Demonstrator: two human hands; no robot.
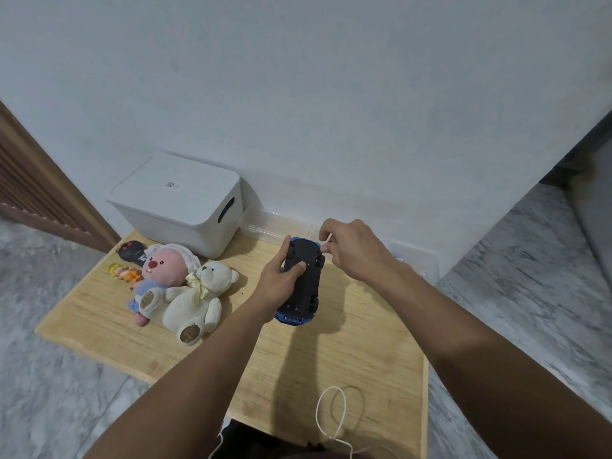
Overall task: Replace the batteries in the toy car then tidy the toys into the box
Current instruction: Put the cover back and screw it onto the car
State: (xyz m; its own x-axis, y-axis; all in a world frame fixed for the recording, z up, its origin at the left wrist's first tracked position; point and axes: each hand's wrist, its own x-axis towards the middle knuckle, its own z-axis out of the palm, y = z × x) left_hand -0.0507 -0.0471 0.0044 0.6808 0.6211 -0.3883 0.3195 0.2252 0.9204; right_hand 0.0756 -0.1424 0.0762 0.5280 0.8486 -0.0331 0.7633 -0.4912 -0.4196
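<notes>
Pale wall backs a wooden counter (331, 359), where the lidded white box (178, 203) sits well left of the toy car (303, 279). Plush toys (178, 286) lie just left of the car. Held upside down above the counter (underside up, presumably to reach the batteries), the car is clasped by the left hand (281, 279). Beside its far end, the right hand (354, 250) pinches a thin pale stick-like thing, too small to identify.

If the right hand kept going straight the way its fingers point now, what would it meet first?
Probably the far end of the upturned toy car: the right hand points left at it, fingertips nearly touching. The left hand holds the car beyond. Depth is unclear.
</notes>
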